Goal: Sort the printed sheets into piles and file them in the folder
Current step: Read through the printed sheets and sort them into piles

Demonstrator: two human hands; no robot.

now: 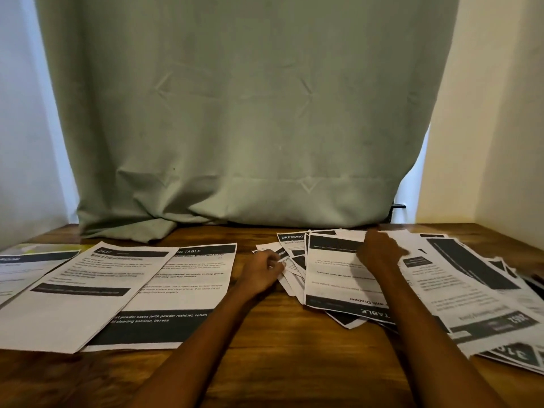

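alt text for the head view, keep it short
A person's left hand pinches a sheet at the edge of a messy fan of printed sheets on a wooden table, while the right hand rests on top of the fan. Sorted sheets lie at left before a green curtain.

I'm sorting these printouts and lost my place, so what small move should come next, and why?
Probably lift the top sheet off the messy heap and turn it round. The right hand already rests on it, its print reads upside down, and the left hand holds the sheets under it. It could then go with the sorted sheets on the left.
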